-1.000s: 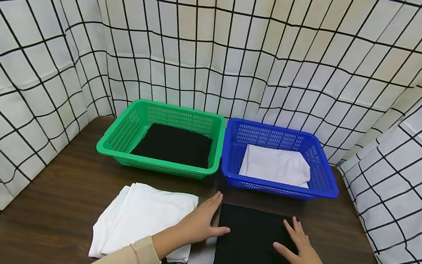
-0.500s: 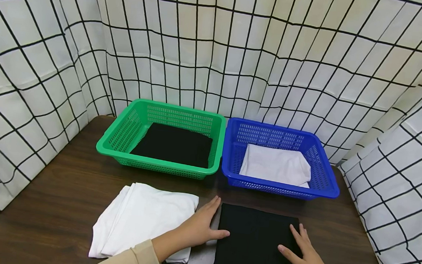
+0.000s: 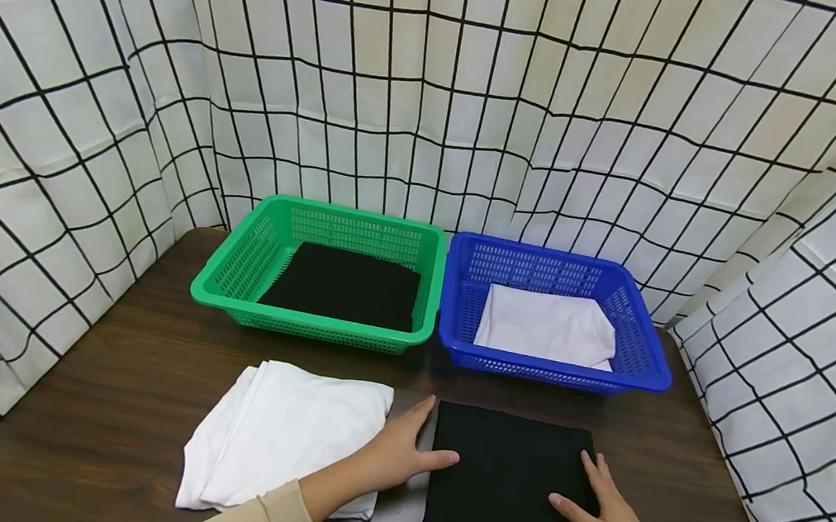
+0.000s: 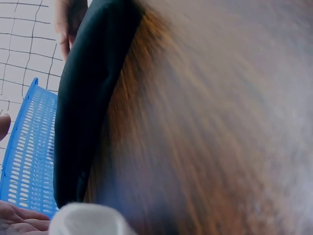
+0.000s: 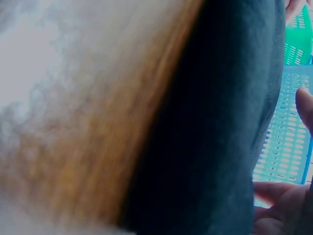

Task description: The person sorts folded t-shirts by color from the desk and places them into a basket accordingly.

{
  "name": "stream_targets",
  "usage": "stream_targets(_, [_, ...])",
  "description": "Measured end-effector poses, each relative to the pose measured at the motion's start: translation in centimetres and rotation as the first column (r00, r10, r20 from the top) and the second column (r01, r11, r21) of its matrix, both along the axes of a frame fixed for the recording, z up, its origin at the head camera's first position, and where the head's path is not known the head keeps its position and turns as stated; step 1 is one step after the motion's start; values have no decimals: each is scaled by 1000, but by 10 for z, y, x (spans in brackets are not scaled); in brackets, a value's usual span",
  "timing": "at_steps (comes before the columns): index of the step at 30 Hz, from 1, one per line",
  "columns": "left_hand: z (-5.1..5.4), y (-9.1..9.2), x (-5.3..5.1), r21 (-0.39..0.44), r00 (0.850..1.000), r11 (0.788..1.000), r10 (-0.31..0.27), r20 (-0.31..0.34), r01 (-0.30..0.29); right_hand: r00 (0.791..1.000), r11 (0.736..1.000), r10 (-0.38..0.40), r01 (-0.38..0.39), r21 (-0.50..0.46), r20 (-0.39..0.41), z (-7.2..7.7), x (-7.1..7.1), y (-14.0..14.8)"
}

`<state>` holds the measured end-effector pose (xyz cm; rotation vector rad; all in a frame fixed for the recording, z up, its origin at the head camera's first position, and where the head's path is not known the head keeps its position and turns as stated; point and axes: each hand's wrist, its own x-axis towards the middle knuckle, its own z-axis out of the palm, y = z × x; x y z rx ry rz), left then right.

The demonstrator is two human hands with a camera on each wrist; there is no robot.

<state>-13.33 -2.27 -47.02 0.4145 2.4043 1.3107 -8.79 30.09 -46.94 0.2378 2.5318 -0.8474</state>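
Observation:
A folded black cloth point(image 3: 503, 484) lies flat on the table in front, square to me in the head view. My left hand point(image 3: 397, 454) is at its left edge, fingers straight and thumb reaching over the cloth. Along the right edge rests my right hand point(image 3: 608, 518), fingers extended, its thumb also over the cloth. Neither hand grips anything. The cloth's thick folded edge point(image 4: 88, 103) shows in the left wrist view. In the right wrist view a dark side of the same cloth point(image 5: 210, 127) stands beside my fingers point(image 5: 281, 200).
Left of the black cloth lies a folded white cloth point(image 3: 298, 437), partly behind my left forearm. Behind stand a green basket point(image 3: 315, 331) with black cloth point(image 3: 349, 284) and a blue basket point(image 3: 558, 371) with white cloth point(image 3: 547, 326). A white grid-patterned curtain point(image 3: 476, 109) encloses the table point(image 3: 129, 402).
My right hand has slid slightly right and toward me, baring the cloth's far right corner. My left hand's fingertips have drawn back slightly toward me. Baskets and white cloth look unmoved.

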Motion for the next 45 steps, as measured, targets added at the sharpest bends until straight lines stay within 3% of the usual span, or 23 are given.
stream_targets(10, [6, 2, 6, 76, 999, 997, -6, 49, 3, 999, 999, -44, 44, -4, 27, 1, 3, -2])
stream_targets(14, [4, 3, 6, 126, 996, 992, -4, 91, -7, 999, 998, -43, 42, 47, 22, 4, 4, -3])
stream_targets(19, [1, 4, 4, 261, 984, 963, 14, 178, -61, 999, 990, -32, 28, 138, 23, 9, 5, -2])
stream_targets(26, [1, 6, 4, 340, 959, 927, 64, 277, -160, 999, 993, -45, 41, 112, 30, 13, 5, -2])
stream_targets(29, [3, 7, 4, 364, 936, 905, 94, 338, -222, 997, 994, -65, 62, 86, 42, 15, 4, 0])
stream_targets(34, [4, 10, 3, 436, 892, 843, 107, 440, -316, 992, 994, -113, 112, 14, 58, 18, 5, 1])
stream_targets(38, [3, 11, 3, 454, 872, 816, 117, 475, -357, 989, 991, -131, 133, -21, 64, 19, 4, 2])
stream_targets(43, [3, 14, 2, 472, 828, 760, 151, 540, -447, 990, 991, -128, 129, -22, 61, 20, 3, 3])
stream_targets(45, [3, 14, 2, 479, 817, 744, 156, 554, -467, 990, 991, -130, 131, -21, 59, 20, 3, 4])
